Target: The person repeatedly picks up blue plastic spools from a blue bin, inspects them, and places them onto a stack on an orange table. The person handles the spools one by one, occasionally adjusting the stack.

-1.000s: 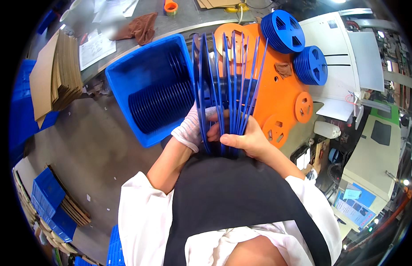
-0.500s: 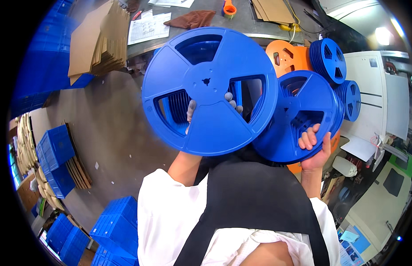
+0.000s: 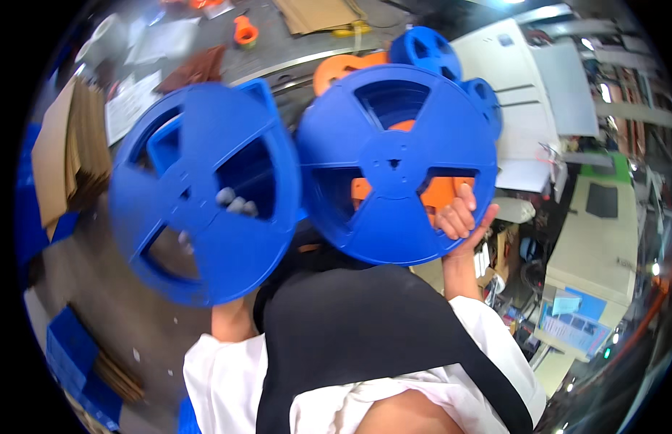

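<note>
My left hand (image 3: 237, 202) is behind a large blue plastic reel (image 3: 227, 126), and its grey-covered fingertips curl through one of the reel's cut-outs. That reel is tilted and slightly blurred at the left. To its right, a second blue reel (image 3: 395, 208) faces me, with three cut-outs and a small hub hole. My right hand (image 3: 460, 215) grips this one at its lower right rim, bare fingers reaching into a cut-out. The two reels stand side by side, their rims close together. Most of my left palm is hidden by the reel.
Behind the right reel are orange reels (image 3: 339, 71) and more blue reels (image 3: 431, 54). A grey workbench (image 3: 281, 61) carries papers, a brown cloth (image 3: 195, 69) and an orange tape dispenser (image 3: 244, 32). Cardboard sheets (image 3: 65, 148) stack at left, blue crates (image 3: 74, 340) below. White cabinet (image 3: 520, 94) at right.
The left reel has moved left and down in view and tilted. The right reel is lifted apart from the blue stack and turned to face me, with orange showing through its cut-outs. My view has shifted.
</note>
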Demonstrator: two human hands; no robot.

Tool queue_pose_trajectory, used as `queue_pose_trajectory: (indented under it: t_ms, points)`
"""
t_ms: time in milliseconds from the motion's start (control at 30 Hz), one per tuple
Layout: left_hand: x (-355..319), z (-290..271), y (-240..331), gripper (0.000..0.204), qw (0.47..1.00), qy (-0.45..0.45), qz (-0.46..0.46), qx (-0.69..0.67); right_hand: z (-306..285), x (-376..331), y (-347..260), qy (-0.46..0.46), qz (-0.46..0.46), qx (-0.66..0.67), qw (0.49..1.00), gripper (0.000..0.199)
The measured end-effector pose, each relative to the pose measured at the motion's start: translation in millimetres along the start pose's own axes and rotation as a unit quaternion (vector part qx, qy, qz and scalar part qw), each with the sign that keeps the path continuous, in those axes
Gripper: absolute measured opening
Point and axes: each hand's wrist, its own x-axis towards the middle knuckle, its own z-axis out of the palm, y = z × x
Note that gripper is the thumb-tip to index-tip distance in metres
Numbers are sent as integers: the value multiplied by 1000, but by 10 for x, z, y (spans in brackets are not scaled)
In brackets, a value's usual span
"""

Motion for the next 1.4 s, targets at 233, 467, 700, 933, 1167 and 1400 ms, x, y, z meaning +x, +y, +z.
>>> queue_pose_trajectory:
  t_ms: [233,467,700,933,1167,1400]
  points:
    - [-134,92,-44,65,980,38,113,161,51,66,-41,-27,-19,23,999,39]
    - [-74,-579,-82,47,955,205,-62,203,159,337,271,-11,38,-74,996,49]
    - [458,345,-893,51,878,266,-197,345,505,423,1126,54,220,-386,894,42]
    - [243,154,-742,44,932,275,-137,194,571,332,908,117,241,-419,867,55]
    - [-16,106,-435,64,987,130,-47,82,-29,79,379,295,58,-331,895,40]
    - [55,-236,-268,76,998,58,3,-34,-93,43,383,338,10,-313,888,34]
